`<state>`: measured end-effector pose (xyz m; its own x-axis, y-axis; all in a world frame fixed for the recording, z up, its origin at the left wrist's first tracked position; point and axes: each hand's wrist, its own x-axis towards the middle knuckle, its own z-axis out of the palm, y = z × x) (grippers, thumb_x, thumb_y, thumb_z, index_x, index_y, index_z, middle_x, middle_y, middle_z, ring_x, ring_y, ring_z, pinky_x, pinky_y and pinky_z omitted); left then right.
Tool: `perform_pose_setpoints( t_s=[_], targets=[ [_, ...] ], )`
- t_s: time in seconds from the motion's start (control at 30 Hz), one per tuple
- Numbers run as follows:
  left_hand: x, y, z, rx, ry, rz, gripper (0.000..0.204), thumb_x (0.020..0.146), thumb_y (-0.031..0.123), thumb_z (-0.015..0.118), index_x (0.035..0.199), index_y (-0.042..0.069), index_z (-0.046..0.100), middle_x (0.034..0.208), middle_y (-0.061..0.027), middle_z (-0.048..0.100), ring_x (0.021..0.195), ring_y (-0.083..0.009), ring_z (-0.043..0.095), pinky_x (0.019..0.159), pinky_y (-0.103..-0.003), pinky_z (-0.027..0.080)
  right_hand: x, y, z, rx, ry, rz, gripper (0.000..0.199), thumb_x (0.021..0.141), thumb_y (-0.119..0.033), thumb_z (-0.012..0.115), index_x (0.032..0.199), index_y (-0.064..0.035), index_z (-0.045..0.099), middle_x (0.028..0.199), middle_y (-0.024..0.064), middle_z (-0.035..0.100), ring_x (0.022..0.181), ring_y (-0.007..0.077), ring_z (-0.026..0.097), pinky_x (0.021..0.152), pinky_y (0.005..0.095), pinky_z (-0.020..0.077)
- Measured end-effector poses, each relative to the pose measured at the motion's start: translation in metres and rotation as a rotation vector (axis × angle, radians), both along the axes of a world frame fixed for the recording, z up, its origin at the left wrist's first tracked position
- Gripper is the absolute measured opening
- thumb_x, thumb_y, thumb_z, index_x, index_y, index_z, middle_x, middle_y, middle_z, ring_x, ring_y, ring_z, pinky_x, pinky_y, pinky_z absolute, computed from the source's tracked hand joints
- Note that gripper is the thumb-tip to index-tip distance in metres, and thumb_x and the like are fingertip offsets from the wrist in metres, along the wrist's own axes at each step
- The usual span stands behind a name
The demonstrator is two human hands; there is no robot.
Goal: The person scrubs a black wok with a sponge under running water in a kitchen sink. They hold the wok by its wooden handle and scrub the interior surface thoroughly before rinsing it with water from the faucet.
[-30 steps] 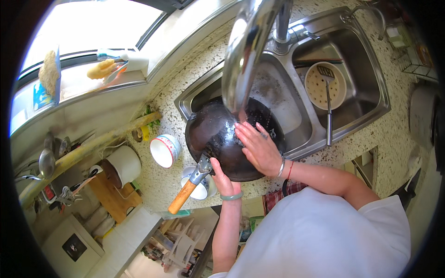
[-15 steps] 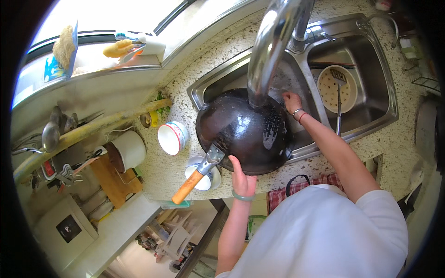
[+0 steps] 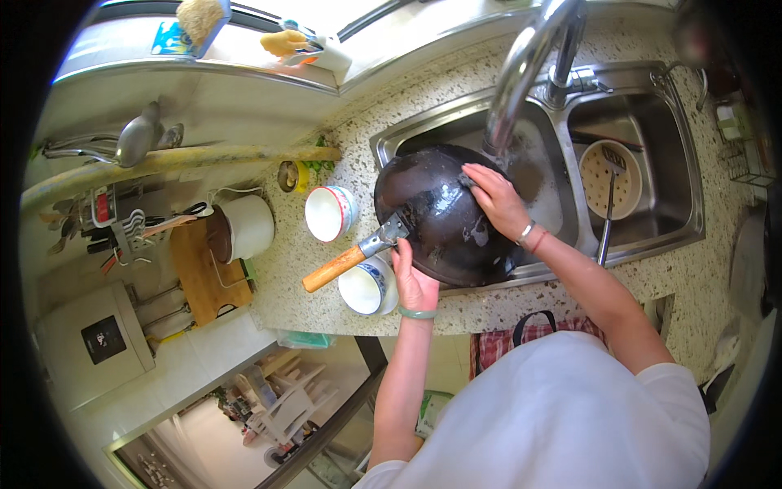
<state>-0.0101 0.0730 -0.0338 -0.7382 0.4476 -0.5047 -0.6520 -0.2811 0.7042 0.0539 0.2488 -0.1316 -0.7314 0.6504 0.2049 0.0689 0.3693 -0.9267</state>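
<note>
A dark wok [image 3: 436, 216] is tilted over the left sink basin, its wet, rounded outside facing up. Its wooden handle [image 3: 334, 269] points to the lower left. My left hand [image 3: 414, 275] grips the wok's near edge beside the handle's metal joint, thumb on the outside. Pressed on the wok's upper right side is my right hand [image 3: 498, 200], fingers together. A bit of something small and dark grey shows under its fingertips; most of it is hidden. The steel faucet [image 3: 521, 77] arches just above the wok's far side.
Left of the wok stand a red-rimmed bowl [image 3: 331, 213] and a blue-patterned bowl [image 3: 366, 287]. Foamy water lies in the left basin [image 3: 542, 175]. The right basin holds a cream strainer [image 3: 631, 191] with a slotted turner [image 3: 608, 216] across it. A yellowed pipe [image 3: 204, 156] runs along the left.
My right hand has come up out of the left basin onto the wok's outside. My left hand has shifted its hold closer to the handle joint. The view has shifted too.
</note>
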Motion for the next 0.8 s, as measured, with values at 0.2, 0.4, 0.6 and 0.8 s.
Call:
perform_pose_setpoints(
  t_s=[0.2, 0.4, 0.6, 0.8],
  targets=[
    [-0.033, 0.005, 0.001, 0.107, -0.221, -0.048, 0.040, 0.096, 0.028, 0.057, 0.128, 0.005, 0.051, 0.129, -0.0098, 0.057, 0.118, -0.0238, 0.054, 0.103, -0.040, 0.042, 0.006, 0.007, 0.007, 0.044, -0.058, 0.019, 0.031, 0.088, -0.010, 0.060, 0.119, -0.0087, 0.062, 0.121, 0.0089, 0.061, 0.111, 0.0279, 0.054, 0.094, 0.0369, 0.0436],
    [-0.052, 0.005, -0.012, -0.219, -0.065, -0.165, 0.034, 0.086, 0.004, 0.068, 0.119, 0.003, 0.059, 0.116, -0.0073, 0.065, 0.104, -0.0207, 0.062, 0.094, -0.035, 0.049, 0.008, 0.024, 0.020, -0.130, -0.015, 0.069, 0.021, 0.080, -0.005, 0.069, 0.101, -0.0055, 0.068, 0.103, 0.0082, 0.063, 0.100, 0.0260, 0.058, 0.088, 0.0336, 0.0465],
    [-0.025, 0.030, 0.003, -0.152, 0.034, -0.167, 0.034, 0.087, 0.003, 0.066, 0.120, 0.007, 0.058, 0.116, -0.0029, 0.063, 0.106, -0.0137, 0.058, 0.096, -0.029, 0.045, -0.027, -0.001, 0.095, -0.038, 0.264, 0.211, 0.017, 0.074, -0.008, 0.073, 0.089, -0.0039, 0.066, 0.099, 0.0083, 0.062, 0.093, 0.0271, 0.058, 0.083, 0.0349, 0.0478],
    [-0.001, 0.043, 0.008, -0.141, 0.117, -0.213, 0.041, 0.086, 0.002, 0.066, 0.125, 0.009, 0.053, 0.118, -0.0019, 0.061, 0.107, -0.0134, 0.058, 0.096, -0.029, 0.044, -0.048, 0.015, 0.086, 0.113, 0.230, 0.382, 0.008, 0.074, -0.003, 0.070, 0.080, -0.0024, 0.064, 0.092, 0.0098, 0.060, 0.085, 0.0283, 0.056, 0.076, 0.0357, 0.0461]
  ],
)
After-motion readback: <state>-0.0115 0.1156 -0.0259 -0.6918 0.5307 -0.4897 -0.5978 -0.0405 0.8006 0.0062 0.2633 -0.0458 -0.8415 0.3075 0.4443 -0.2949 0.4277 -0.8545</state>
